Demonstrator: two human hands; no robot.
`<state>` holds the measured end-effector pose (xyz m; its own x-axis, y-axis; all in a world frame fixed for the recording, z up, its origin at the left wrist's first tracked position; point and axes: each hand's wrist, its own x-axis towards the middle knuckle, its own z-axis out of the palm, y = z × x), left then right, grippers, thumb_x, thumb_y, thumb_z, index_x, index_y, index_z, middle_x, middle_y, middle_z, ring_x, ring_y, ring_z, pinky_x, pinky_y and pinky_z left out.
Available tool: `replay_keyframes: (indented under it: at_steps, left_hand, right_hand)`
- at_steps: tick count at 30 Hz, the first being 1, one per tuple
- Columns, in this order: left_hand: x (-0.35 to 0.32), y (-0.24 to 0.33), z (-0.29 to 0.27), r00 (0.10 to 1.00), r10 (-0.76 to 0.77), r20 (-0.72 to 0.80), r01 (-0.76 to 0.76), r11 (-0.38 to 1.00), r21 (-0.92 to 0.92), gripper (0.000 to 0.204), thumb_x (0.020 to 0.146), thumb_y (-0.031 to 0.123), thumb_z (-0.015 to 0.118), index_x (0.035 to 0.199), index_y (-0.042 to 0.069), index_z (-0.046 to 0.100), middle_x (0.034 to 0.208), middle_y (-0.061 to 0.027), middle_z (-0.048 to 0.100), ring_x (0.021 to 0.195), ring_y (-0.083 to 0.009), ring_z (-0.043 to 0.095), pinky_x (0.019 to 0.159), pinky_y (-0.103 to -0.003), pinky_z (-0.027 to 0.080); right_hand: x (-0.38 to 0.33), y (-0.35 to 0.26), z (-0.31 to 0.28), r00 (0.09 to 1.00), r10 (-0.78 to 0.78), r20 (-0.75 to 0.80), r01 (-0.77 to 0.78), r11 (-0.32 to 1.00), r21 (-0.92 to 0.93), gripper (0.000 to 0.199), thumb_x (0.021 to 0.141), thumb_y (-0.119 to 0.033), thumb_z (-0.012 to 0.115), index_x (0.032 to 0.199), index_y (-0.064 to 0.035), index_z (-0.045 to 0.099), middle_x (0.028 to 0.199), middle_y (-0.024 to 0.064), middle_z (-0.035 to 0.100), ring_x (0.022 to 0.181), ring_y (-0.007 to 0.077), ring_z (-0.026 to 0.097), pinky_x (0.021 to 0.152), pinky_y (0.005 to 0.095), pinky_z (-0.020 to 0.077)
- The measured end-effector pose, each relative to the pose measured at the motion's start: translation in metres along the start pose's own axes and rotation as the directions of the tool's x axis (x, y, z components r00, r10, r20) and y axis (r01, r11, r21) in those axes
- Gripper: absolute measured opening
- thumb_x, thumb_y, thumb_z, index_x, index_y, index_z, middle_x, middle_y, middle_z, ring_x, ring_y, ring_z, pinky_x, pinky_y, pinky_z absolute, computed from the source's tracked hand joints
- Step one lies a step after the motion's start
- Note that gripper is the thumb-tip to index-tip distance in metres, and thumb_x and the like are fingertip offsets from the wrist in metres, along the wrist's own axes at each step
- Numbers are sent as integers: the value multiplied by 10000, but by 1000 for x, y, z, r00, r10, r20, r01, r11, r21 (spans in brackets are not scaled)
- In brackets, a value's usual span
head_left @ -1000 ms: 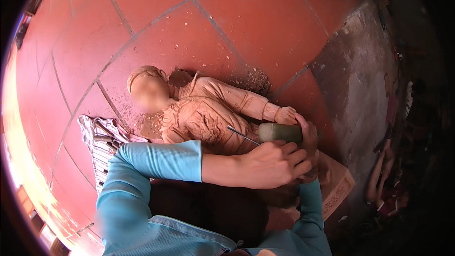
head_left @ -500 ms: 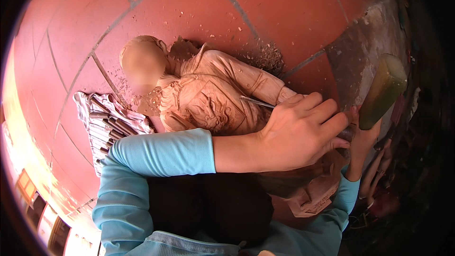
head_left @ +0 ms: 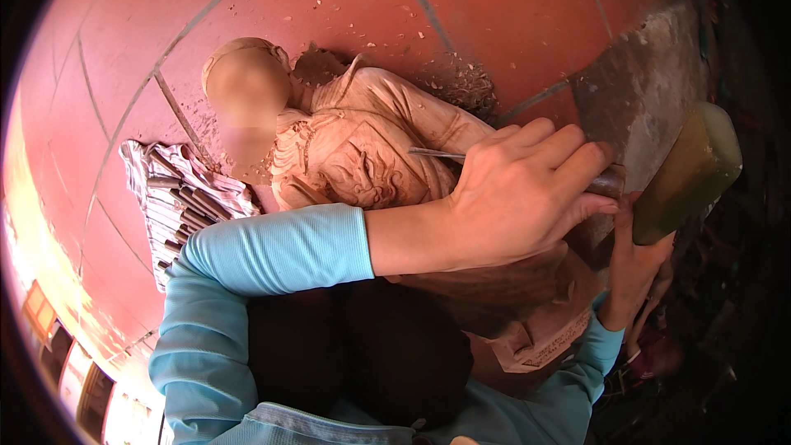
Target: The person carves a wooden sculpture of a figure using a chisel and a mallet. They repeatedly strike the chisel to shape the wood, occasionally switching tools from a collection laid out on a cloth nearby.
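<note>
A carved wooden statue (head_left: 383,107) of a robed figure lies on its back before me, its head to the left and its base (head_left: 548,342) near my lap. My left hand (head_left: 515,198) is wrapped around a carving chisel (head_left: 435,153). The blade points left over the statue's chest, beside a carved beast face, and I cannot tell whether its tip touches the wood. The butt of its handle sticks out to the right of my fist. My right hand (head_left: 638,272) grips a wooden mallet (head_left: 688,173), raised just right of that butt and apart from it.
At the left, several more chisels (head_left: 194,202) lie on a striped cloth (head_left: 148,189). Wood shavings (head_left: 465,86) are heaped beyond the statue on the red tiled floor (head_left: 321,0). A grey patch of floor (head_left: 659,74) lies to the right, with dark clutter past it.
The whole view has shifted slightly. My left hand and the chisel's butt have risen in the picture, and the mallet has swung a little to the right.
</note>
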<state>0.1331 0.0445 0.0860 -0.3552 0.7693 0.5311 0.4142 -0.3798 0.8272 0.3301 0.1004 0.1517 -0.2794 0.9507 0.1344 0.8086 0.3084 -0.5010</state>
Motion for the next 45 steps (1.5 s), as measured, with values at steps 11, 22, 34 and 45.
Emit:
replay_keyframes:
  at_steps: [11, 22, 34, 45]
  left_hand:
    - [1, -4, -2, 999, -52, -13, 53, 999, 8, 359, 788, 309, 688, 1017, 53, 584, 745, -73, 529, 644, -257, 549, 540, -344, 436]
    - [7, -9, 0, 992, -105, -63, 107, 994, 34, 354, 734, 251, 708, 991, 52, 567, 775, -68, 556, 696, -248, 582, 591, -346, 472]
    - [-2, -2, -1, 997, 77, -10, -77, 997, 25, 458, 687, 267, 722, 1047, 25, 577, 743, -38, 526, 610, -192, 543, 510, -288, 446]
    - [-1, -6, 0, 999, 36, -35, -35, 999, 17, 441, 691, 255, 721, 1045, 35, 580, 722, -28, 502, 608, -176, 539, 497, -282, 435]
  right_hand:
    - [4, -4, -4, 998, -37, -42, 38, 999, 31, 328, 845, -125, 702, 1077, 38, 538, 921, 80, 606, 795, 154, 567, 735, 250, 453]
    - [10, -8, 3, 996, -62, 59, 68, 993, -98, 321, 829, -46, 699, 1099, 16, 537, 865, 21, 580, 788, 85, 533, 739, 222, 435]
    - [9, -4, 1, 988, -152, -22, 153, 986, 58, 183, 824, 19, 676, 969, 35, 567, 862, 50, 595, 759, 97, 538, 682, 220, 441]
    - [4, -12, 2, 999, -42, 15, 41, 997, 71, 175, 829, -34, 696, 936, 45, 583, 876, 62, 604, 790, 128, 553, 719, 242, 450]
